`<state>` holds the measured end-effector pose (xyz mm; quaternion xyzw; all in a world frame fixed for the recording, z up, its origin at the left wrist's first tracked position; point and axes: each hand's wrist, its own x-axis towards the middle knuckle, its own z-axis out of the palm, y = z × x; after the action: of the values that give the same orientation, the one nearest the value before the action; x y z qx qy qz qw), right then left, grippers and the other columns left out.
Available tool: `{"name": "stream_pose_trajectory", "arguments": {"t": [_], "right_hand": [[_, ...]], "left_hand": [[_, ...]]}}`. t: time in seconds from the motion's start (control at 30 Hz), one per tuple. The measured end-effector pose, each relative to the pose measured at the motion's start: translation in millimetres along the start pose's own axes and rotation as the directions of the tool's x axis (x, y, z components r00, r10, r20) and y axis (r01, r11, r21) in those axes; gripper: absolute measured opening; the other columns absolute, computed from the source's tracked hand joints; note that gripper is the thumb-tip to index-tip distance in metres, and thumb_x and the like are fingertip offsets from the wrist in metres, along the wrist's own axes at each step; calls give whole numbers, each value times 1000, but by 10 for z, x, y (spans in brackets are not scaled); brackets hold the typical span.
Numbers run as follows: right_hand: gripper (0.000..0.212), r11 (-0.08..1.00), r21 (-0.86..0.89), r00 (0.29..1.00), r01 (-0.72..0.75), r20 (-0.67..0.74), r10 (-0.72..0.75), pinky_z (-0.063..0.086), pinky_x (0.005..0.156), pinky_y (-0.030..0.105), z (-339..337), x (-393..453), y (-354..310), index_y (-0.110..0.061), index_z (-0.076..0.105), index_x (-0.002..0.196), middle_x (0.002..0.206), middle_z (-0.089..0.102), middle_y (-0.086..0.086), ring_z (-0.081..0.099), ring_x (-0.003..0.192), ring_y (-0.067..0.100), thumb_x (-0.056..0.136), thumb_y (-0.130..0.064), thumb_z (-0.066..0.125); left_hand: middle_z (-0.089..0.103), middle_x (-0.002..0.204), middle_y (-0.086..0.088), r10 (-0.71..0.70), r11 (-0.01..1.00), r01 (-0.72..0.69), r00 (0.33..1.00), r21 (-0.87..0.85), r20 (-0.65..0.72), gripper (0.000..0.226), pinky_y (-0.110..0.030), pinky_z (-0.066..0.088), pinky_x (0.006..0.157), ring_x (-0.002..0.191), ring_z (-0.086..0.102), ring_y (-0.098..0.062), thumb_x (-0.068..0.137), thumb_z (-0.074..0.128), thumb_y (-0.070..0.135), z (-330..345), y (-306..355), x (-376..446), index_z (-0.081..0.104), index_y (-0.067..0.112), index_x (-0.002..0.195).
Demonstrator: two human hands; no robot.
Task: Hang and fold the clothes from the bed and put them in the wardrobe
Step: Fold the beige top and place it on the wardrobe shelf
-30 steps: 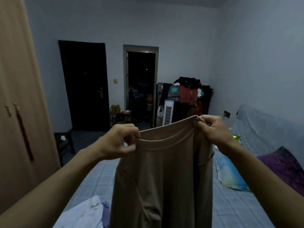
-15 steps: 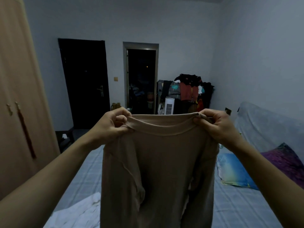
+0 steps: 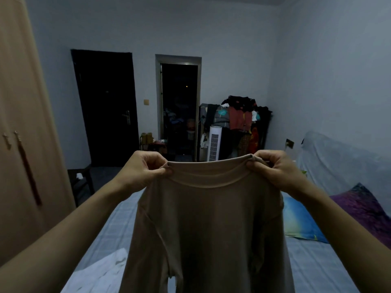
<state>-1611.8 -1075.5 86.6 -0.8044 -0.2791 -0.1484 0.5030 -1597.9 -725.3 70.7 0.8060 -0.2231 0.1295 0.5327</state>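
left hand (image 3: pixel 146 170) pinches shirt (image 3: pixel 209 225) at one neck corner | right hand (image 3: pixel 277 168) pinches the other | shirt hangs between and below the hands above bed (image 3: pixel 118 227) (likely spread to find its shape for folding) | wardrobe (image 3: pixel 23 144) beyond left hand

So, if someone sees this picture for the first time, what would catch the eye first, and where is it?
First comes the beige shirt, held up in the middle foreground above the bed. The left hand and the right hand each pinch one side of its neckline. Behind, two dark doorways stand in the far wall, and a heaped clothes rack fills the corner to their right.
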Motion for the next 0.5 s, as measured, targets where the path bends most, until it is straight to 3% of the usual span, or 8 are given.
{"name": "stream_pose_trajectory", "arguments": {"t": [0.13, 0.3, 0.37, 0.43, 0.5], "right_hand": [[21, 995, 89, 999, -33, -26, 35, 53, 63, 25, 11, -58, 81, -4, 69, 89, 81, 67, 15, 63, 74, 18, 87, -24, 62], [15, 968, 232, 995, -94, -12, 100, 48, 60, 18, 41, -110, 192, -7, 67, 82, 72, 62, 3, 58, 70, 9, 90, -17, 60], [16, 959, 238, 987, -156, -6, 162, 48, 60, 19, 101, -103, 242, -3, 68, 83, 74, 63, 6, 59, 70, 11, 90, -17, 63], [18, 953, 196, 968, -231, -47, 245, 47, 63, 25, 192, -30, 327, -1, 70, 82, 74, 64, 9, 59, 72, 15, 89, -18, 68], [17, 938, 103, 922, -332, -173, 345, 45, 63, 31, 327, 124, 449, -7, 73, 75, 69, 66, 7, 59, 70, 17, 86, -21, 73]], "left_hand": [[73, 88, -6, -19, 997, 25, 996, -69, 82, 9, -26, 56, 69, 84, 70, -17, 84, 70, 16, 32, -1, -42, 71, 9, 90], [69, 94, -15, -136, 958, 205, 939, -199, 316, 37, -31, 55, 70, 84, 67, -25, 76, 76, 34, -55, -50, -44, 69, 3, 93], [67, 91, -16, -180, 928, 280, 914, -245, 364, 22, -31, 55, 70, 82, 64, -25, 81, 76, 24, -34, -80, -21, 71, 4, 90], [67, 85, -12, -259, 878, 357, 914, -320, 311, 8, -27, 54, 66, 76, 64, -19, 85, 71, 12, 55, -110, 46, 71, 5, 85], [66, 81, -11, -409, 832, 439, 899, -340, 158, 7, -25, 51, 60, 70, 64, -16, 83, 72, 9, 188, -162, 190, 71, 2, 83]]}}
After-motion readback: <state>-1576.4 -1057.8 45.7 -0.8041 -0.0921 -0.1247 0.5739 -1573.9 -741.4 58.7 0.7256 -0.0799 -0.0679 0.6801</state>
